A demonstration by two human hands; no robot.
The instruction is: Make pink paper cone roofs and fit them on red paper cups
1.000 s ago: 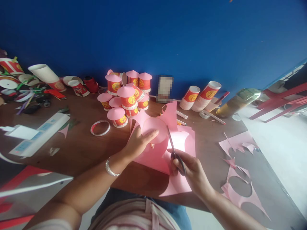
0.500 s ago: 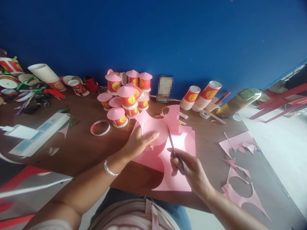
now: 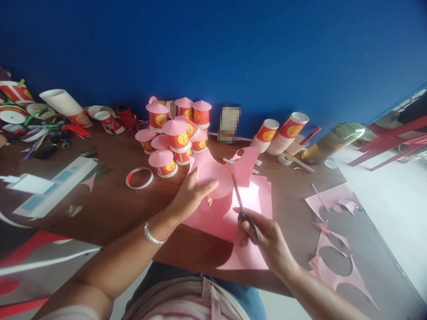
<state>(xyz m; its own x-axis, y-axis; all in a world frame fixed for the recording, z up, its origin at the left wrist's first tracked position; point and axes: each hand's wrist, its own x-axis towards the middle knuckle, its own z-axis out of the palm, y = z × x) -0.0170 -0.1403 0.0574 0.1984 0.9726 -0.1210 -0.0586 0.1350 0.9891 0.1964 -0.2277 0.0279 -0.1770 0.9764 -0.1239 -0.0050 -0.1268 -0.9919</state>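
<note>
My left hand [image 3: 191, 193] pinches a sheet of pink paper [image 3: 222, 180], its thumb lying on top of a rounded part with a curved outline. The fingers beneath are mostly hidden. In my right hand [image 3: 262, 231] is a pair of scissors [image 3: 240, 202] with dark handles, the fingers wrapped round the grips. Its blades point away from me and meet the right edge of the rounded part. Cut pink paper hangs off beyond the blades and down toward the table's front edge. Under both hands lie more pink sheets [image 3: 213, 220] on the brown table [image 3: 156, 231].
Several red paper cups with pink cone tops [image 3: 175, 133] are piled behind my left hand. Stacked paper cups [image 3: 290, 131] lean by the blue wall beside a bottle [image 3: 333, 142]. A tape ring [image 3: 139, 178] and a power strip [image 3: 55, 186] lie left, paper offcuts [image 3: 336, 262] right.
The pink paper has turned slightly clockwise, its far flap tipping to the right. The scissors stay at the edge of the rounded part, nearly in the same place.
</note>
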